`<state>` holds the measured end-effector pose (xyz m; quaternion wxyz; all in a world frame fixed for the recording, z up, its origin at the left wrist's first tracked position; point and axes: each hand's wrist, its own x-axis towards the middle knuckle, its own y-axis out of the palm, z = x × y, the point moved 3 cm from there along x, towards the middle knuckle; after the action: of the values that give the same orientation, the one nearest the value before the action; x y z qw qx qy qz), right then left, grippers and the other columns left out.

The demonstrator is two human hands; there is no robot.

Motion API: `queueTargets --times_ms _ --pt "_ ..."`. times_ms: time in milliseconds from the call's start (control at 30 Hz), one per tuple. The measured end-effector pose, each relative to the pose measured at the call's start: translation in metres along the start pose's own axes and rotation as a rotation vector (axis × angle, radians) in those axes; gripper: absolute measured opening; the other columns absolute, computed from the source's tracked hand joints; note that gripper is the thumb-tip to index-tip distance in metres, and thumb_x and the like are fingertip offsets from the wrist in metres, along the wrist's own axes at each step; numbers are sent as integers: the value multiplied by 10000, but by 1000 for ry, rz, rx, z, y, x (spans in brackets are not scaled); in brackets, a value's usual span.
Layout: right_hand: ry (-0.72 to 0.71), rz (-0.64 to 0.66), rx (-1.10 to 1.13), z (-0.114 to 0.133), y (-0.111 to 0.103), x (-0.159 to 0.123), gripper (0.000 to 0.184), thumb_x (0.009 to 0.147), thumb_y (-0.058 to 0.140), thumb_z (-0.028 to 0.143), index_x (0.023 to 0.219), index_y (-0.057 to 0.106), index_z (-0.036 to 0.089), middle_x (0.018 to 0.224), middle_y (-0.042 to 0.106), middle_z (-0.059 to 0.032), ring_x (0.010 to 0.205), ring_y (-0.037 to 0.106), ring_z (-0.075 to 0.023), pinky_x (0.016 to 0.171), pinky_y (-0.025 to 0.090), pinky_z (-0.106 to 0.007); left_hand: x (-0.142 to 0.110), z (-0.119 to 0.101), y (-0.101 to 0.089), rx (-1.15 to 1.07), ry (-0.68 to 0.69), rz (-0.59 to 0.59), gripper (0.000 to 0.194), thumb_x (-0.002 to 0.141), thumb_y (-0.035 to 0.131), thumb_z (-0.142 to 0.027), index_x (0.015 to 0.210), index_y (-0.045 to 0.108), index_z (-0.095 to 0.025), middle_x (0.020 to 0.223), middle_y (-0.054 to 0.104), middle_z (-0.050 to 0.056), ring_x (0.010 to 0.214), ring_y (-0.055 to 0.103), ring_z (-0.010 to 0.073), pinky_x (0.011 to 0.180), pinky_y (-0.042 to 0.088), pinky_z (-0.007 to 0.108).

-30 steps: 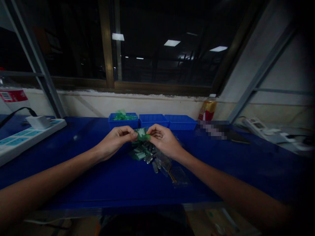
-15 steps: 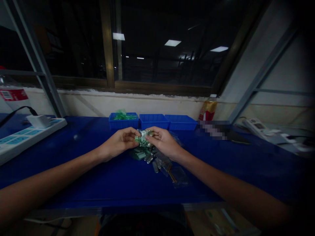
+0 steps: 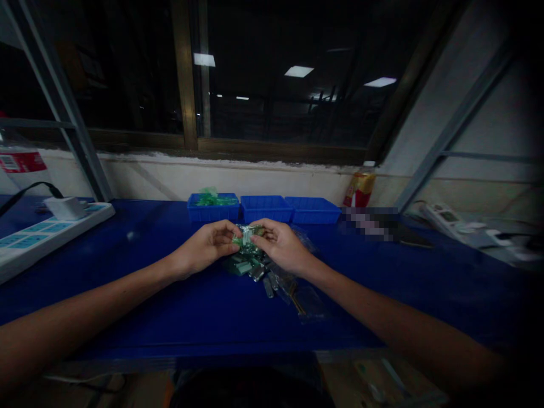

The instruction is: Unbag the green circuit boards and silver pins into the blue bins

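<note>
green packet (image 3: pixel 247 238) lies directly between left hand (image 3: pixel 209 245) and right hand (image 3: pixel 281 242), each pinched onto one side, above the metal pieces (image 3: pixel 268 287).

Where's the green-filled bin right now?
In the head view, the green-filled bin sits left of centre at the back of the blue table, leftmost of three, beside the middle bin and beyond the left hand.

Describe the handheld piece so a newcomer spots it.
Below the window, a heap lies on the blue table. At the heap's far end is a shiny greenish piece, set apart from the rest: the left hand and right hand grip it.
</note>
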<state>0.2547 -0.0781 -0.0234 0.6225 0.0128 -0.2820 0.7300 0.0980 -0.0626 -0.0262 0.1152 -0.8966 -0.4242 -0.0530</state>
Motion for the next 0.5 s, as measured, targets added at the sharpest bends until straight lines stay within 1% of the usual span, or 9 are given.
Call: queueTargets --times_ms 300,500 --pt "-19 15 -35 1 2 -1 149 737 540 202 883 552 176 683 553 1 610 519 -108 565 421 -251 0 -1 -1 36 3 -31 166 686 598 -171 804 482 -157 671 525 -32 619 491 83 598 357 221" --pt "-25 18 -64 -1 1 -1 155 745 533 203 896 552 175 695 564 -4 596 518 -107 560 427 -254 1 2 -2 -5 -35 -27 211 666 619 -148 830 486 -148 671 526 -32 625 499 82 614 370 228"
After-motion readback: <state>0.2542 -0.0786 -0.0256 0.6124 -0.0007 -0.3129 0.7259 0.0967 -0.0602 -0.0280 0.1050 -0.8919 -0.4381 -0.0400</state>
